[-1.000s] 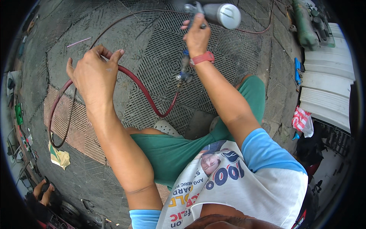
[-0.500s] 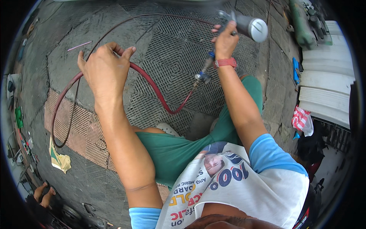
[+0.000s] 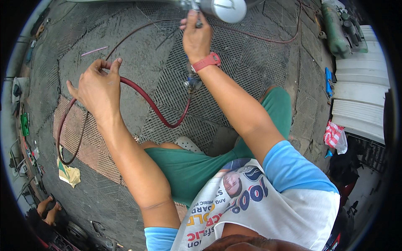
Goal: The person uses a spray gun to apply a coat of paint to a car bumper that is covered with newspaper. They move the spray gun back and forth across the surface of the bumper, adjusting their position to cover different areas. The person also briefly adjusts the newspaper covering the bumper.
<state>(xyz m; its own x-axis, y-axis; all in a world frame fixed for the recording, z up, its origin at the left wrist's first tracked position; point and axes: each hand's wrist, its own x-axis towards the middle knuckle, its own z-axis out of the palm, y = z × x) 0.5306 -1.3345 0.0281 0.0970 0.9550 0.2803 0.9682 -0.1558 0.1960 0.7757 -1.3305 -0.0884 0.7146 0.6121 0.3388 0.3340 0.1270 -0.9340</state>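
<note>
My right hand is wrapped round the handle of a spray gun at the top middle. The gun has a grey cup with a whitish round end. Below the wrist, a metal and blue valve fitting joins the gun to a dark red air hose. My left hand is closed on a loop of this hose at the left, thumb and fingertips pinching it and the little finger sticking out. Across the top edge runs a pale panel, close to the gun. The gun's nozzle is hard to make out.
A pink straw and a crumpled yellowish paper lie on the textured floor. At the right are a green gas cylinder, white ridged panels and a red-and-white plastic bag. Another person's feet show lower left.
My right hand has carried the spray gun left and upward, nearer the pale panel. My left hand has shifted slightly left and down with the hose, whose hanging bend moved left.
</note>
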